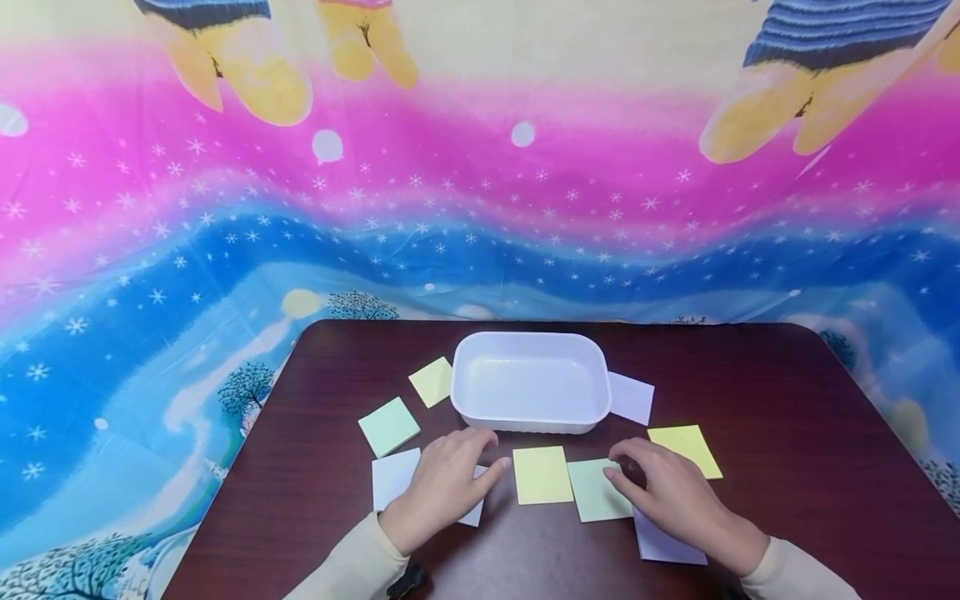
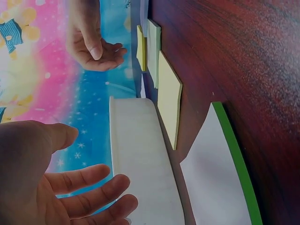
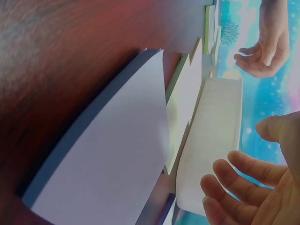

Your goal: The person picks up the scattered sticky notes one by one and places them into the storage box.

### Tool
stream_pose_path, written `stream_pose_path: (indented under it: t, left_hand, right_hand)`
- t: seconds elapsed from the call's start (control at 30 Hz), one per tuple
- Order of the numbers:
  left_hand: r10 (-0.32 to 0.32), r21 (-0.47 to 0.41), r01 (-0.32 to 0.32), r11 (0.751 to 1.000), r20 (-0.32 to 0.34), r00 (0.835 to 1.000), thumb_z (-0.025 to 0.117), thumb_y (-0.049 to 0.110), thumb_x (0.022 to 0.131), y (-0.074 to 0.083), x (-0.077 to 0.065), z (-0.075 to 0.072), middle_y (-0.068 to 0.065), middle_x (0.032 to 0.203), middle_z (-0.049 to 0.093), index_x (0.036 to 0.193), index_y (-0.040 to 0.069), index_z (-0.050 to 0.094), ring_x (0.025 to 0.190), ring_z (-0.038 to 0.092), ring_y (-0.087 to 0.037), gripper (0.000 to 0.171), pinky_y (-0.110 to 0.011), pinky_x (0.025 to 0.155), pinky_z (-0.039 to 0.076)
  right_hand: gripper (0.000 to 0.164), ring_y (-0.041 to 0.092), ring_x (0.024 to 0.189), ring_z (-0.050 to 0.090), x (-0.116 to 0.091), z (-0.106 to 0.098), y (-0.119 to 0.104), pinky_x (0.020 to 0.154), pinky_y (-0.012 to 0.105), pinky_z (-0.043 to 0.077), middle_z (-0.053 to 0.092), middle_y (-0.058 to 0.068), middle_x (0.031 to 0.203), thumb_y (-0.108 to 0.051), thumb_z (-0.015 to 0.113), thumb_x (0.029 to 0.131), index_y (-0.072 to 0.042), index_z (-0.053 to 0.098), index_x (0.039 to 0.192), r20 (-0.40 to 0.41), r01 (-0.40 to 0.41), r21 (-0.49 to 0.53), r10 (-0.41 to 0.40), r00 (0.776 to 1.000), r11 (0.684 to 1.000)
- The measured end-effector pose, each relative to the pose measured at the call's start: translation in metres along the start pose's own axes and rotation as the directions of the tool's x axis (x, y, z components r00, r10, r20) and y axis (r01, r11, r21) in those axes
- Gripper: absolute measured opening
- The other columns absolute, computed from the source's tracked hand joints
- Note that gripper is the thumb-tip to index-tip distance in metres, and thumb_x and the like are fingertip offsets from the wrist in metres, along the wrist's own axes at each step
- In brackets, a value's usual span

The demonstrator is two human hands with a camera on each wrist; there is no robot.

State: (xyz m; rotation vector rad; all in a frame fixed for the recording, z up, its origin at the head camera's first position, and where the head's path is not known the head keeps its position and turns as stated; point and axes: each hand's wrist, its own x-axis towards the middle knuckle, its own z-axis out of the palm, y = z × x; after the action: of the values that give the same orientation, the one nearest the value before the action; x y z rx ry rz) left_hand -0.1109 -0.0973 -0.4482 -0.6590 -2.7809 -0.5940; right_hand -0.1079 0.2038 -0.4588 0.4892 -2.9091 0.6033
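My left hand (image 1: 441, 482) hovers with relaxed fingers, holding nothing, over white paper note pads (image 1: 392, 477) that it partly hides. In the left wrist view, a white pad with a green edge (image 2: 218, 180) lies below it. Over on the right, my right hand (image 1: 671, 492) is loosely bent and holds nothing. Beneath it are a pale green note pad (image 1: 596, 493) and a lavender pad (image 1: 666, 546), whose dark blue side (image 3: 79, 117) shows in the right wrist view. Between the hands lies a pale yellow pad (image 1: 542, 475).
A white plastic tub (image 1: 531, 421) with nothing inside stands behind the hands. Left of it lie a yellow pad (image 1: 431, 383) and a green pad (image 1: 389, 427); right of it, a lavender pad (image 1: 633, 398) and a brighter yellow one (image 1: 693, 450). A printed cloth (image 1: 480, 208) hangs behind the dark table (image 1: 780, 392).
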Motion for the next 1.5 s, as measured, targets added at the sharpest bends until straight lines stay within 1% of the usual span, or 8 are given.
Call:
stream_pose_path:
  t: [0.1, 0.23, 0.57, 0.87, 1.03, 1.23, 1.37, 1.5]
  left_hand:
    - [0.004, 0.001, -0.004, 1.0, -0.007, 1.0, 0.056, 0.043, 0.089, 0.001, 0.0, 0.001, 0.005, 0.088, 0.066, 0.097, 0.016, 0.065, 0.073, 0.057, -0.011, 0.03, -0.03, 0.06, 0.045]
    - [0.01, 0.005, -0.01, 1.0, -0.012, 1.0, 0.057, 0.042, 0.088, 0.003, 0.002, 0.003, 0.006, 0.087, 0.065, 0.097, 0.016, 0.065, 0.076, 0.059, -0.011, 0.029, -0.031, 0.062, 0.047]
    - [0.045, 0.005, -0.045, 0.999, -0.016, 0.999, 0.057, 0.044, 0.088, 0.007, 0.005, 0.006, 0.007, 0.079, 0.063, 0.095, 0.016, 0.065, 0.071, 0.056, -0.008, 0.03, -0.029, 0.06, 0.045]
    - [0.055, 0.012, -0.055, 0.998, 0.002, 0.998, 0.057, 0.044, 0.088, 0.014, 0.008, 0.009, 0.005, 0.079, 0.062, 0.094, 0.017, 0.065, 0.072, 0.058, -0.01, 0.029, -0.028, 0.06, 0.045]
    - [0.051, 0.022, -0.051, 0.998, 0.02, 0.999, 0.057, 0.044, 0.088, 0.015, 0.008, 0.011, 0.006, 0.078, 0.06, 0.096, 0.018, 0.064, 0.072, 0.057, -0.01, 0.029, -0.027, 0.06, 0.044]
    - [0.05, 0.029, -0.051, 0.998, 0.026, 0.998, 0.057, 0.045, 0.087, 0.016, 0.009, 0.014, 0.009, 0.074, 0.055, 0.096, 0.018, 0.064, 0.07, 0.054, -0.009, 0.029, -0.026, 0.058, 0.042]
    - [0.055, 0.04, -0.056, 0.998, 0.028, 0.998, 0.057, 0.045, 0.087, 0.018, 0.01, 0.015, 0.012, 0.071, 0.05, 0.096, 0.019, 0.064, 0.067, 0.053, -0.008, 0.029, -0.025, 0.057, 0.042]
    - [0.072, 0.053, -0.073, 0.996, 0.029, 0.997, 0.056, 0.047, 0.087, 0.019, 0.012, 0.016, 0.013, 0.07, 0.049, 0.097, 0.02, 0.064, 0.066, 0.052, -0.007, 0.03, -0.025, 0.056, 0.042]
  right_hand:
    - [0.017, 0.006, 0.069, 0.049, 0.001, 0.0, 0.001, 0.059, 0.029, 0.042, 0.057, -0.015, 0.081, -0.036, 0.069, 0.08, -0.023, 0.066, 0.091, 0.004, -0.018, -0.007, 0.018, 1.0, 1.0]
    - [0.017, 0.006, 0.069, 0.05, 0.002, -0.001, 0.004, 0.06, 0.03, 0.043, 0.058, -0.012, 0.08, -0.035, 0.069, 0.08, -0.022, 0.066, 0.09, -0.01, -0.011, -0.014, 0.011, 1.0, 1.0]
    - [0.014, 0.004, 0.069, 0.049, 0.007, -0.003, 0.014, 0.06, 0.029, 0.043, 0.056, -0.015, 0.078, -0.035, 0.068, 0.082, -0.023, 0.065, 0.089, -0.064, 0.02, -0.021, -0.021, 0.998, 1.0]
    - [0.017, 0.007, 0.066, 0.049, 0.01, -0.004, 0.025, 0.057, 0.03, 0.041, 0.054, -0.013, 0.076, -0.04, 0.064, 0.084, -0.024, 0.066, 0.09, -0.046, -0.029, -0.043, 0.027, 0.999, 0.999]
    - [0.022, 0.008, 0.067, 0.049, 0.013, -0.005, 0.03, 0.054, 0.03, 0.041, 0.059, -0.008, 0.08, -0.038, 0.065, 0.083, -0.019, 0.068, 0.093, -0.031, -0.046, -0.056, 0.044, 0.999, 0.997]
    - [0.024, 0.013, 0.073, 0.057, 0.018, -0.006, 0.034, 0.057, 0.034, 0.045, 0.064, -0.004, 0.087, -0.039, 0.064, 0.084, -0.017, 0.068, 0.094, -0.03, -0.051, -0.071, 0.049, 0.998, 0.996]
    - [0.024, 0.013, 0.071, 0.056, 0.022, -0.006, 0.038, 0.058, 0.035, 0.045, 0.064, -0.003, 0.088, -0.039, 0.063, 0.085, -0.017, 0.068, 0.094, -0.035, -0.056, -0.076, 0.053, 0.998, 0.996]
    - [0.024, 0.013, 0.07, 0.054, 0.025, -0.006, 0.044, 0.058, 0.035, 0.045, 0.064, -0.002, 0.089, -0.038, 0.063, 0.084, -0.017, 0.068, 0.094, -0.053, -0.05, -0.075, 0.046, 0.998, 0.996]
